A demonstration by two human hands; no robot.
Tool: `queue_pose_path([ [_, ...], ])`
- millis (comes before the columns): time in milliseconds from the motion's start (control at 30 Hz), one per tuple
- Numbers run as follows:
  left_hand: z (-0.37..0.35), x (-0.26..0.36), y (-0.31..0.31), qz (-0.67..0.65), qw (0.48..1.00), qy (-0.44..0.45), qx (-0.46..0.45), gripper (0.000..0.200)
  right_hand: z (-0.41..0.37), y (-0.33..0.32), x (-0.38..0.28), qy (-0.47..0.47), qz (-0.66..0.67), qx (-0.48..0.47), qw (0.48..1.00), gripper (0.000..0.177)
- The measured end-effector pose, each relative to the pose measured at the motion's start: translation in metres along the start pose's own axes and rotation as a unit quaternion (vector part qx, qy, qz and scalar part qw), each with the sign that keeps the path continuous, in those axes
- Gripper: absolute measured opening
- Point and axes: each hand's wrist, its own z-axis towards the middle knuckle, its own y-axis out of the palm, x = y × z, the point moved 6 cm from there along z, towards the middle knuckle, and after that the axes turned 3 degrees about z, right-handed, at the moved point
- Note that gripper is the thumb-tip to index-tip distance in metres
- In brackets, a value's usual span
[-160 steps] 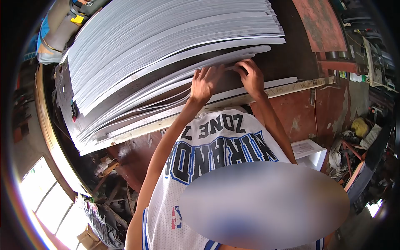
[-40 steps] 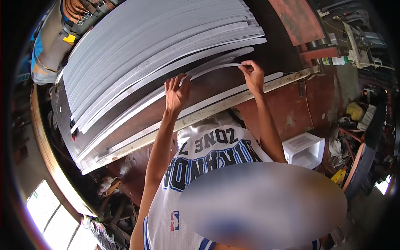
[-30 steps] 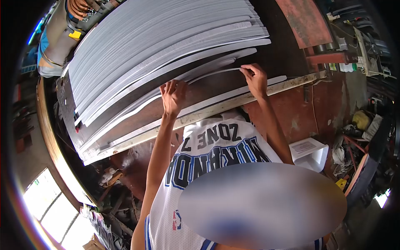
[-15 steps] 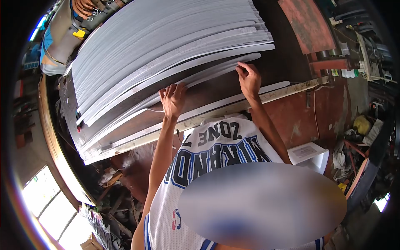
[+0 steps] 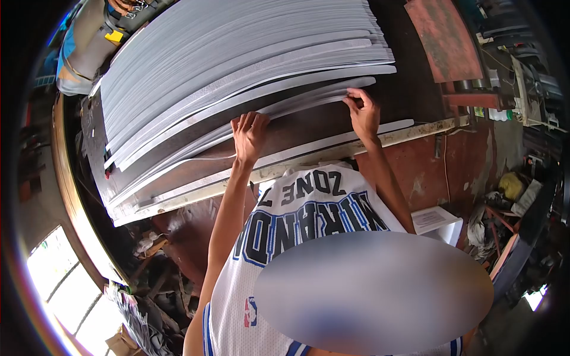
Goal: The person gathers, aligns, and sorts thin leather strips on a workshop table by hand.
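Long, thin whitish-grey strips [image 5: 309, 101] lie in a loose group along the near part of a dark tabletop [image 5: 409, 98]. My left hand [image 5: 249, 133] has its fingers curled down over the middle of this group, closed on strips there. A pale strip [image 5: 205, 158] bows out from beneath that hand toward the left. At the right end, my right hand [image 5: 364, 114] pinches a strip tip between thumb and fingers. Beyond both hands spreads a wide stack of similar strips [image 5: 243, 59]. One separate strip [image 5: 332, 141] lies nearer my body.
The table's pale front edge [image 5: 267, 173] runs just before my jersey. A worn reddish panel [image 5: 444, 38] stands at the far right. Below on the right is a white box [image 5: 438, 224]. At the upper left lies a grey bundle [image 5: 89, 62] with straps. Clutter fills the lower left.
My right hand has shifted slightly right and down, and the strip end at its fingertips now stands apart from the others. My left hand stays over the strips.
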Motion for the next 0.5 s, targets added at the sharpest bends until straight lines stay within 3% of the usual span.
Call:
queue_pose_path([
  [167, 0.001, 0.002, 0.0, -0.008, 1.0, -0.003, 0.002, 0.02, 0.001, 0.0, 0.005, -0.039, -0.038, 0.008, 0.999, 0.024],
  [367, 0.0, 0.006, 0.003, -0.011, 1.0, 0.009, -0.005, 0.023, 0.0, -0.002, 0.007, 0.025, 0.005, -0.005, 1.0, 0.021],
  [500, -0.004, 0.003, 0.008, -0.019, 1.0, 0.003, -0.004, 0.022, 0.002, -0.004, 0.011, 0.013, 0.041, -0.013, 0.999, 0.018],
])
